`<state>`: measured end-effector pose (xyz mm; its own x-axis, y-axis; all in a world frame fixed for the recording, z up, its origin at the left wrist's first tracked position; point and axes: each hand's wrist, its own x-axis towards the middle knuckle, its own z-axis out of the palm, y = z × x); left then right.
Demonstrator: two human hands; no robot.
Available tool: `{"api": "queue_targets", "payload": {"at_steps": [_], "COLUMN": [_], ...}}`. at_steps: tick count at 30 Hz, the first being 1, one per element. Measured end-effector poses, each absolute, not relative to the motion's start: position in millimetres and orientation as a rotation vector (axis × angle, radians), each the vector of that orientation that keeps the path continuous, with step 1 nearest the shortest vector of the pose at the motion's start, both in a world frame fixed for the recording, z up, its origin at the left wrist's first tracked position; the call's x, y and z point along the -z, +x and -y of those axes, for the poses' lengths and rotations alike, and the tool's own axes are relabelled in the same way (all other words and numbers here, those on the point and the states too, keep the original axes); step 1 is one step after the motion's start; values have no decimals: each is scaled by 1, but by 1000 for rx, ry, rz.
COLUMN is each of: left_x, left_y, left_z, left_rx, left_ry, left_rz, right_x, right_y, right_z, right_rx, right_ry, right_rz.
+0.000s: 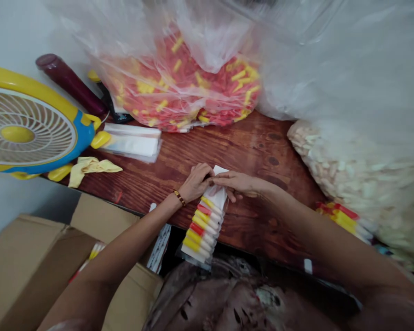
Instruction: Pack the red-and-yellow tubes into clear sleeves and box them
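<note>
A narrow clear packet (203,227) filled with a row of yellow and red capped white pieces lies at the near edge of the dark wooden table (248,147). My left hand (196,182), with a bead bracelet at the wrist, pinches the packet's white top flap. My right hand (239,183) presses its fingers flat on the same flap from the right. Both hands meet at the packet's far end.
A big clear bag of red and yellow pieces (182,87) sits at the back, a bag of white pieces (359,174) at the right. A yellow and blue fan (27,128), a maroon bottle (69,82), a stack of empty packets (134,142), cardboard boxes (31,257) stand left.
</note>
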<state>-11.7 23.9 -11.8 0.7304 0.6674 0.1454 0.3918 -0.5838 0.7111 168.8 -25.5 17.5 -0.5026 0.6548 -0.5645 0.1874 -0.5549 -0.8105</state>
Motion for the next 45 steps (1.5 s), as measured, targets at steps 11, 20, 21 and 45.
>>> {"api": "queue_targets", "payload": {"at_steps": [11, 20, 21, 45], "left_x": [15, 17, 16, 8], "left_y": [-11, 2, 4, -20], "left_z": [-17, -29, -30, 1], "left_rx": [-562, -665, -669, -656], "left_ry": [2351, 2353, 2367, 2615], "left_rz": [-811, -1066, -1108, -861], "right_x": [-21, -5, -4, -35], "right_y": [167, 174, 175, 258], "right_z": [30, 14, 13, 12], "right_rx": [-2281, -1761, -1658, -1039], "right_ry": [-1275, -1381, -1443, -1755], "right_rz": [1266, 1476, 1454, 1549]}}
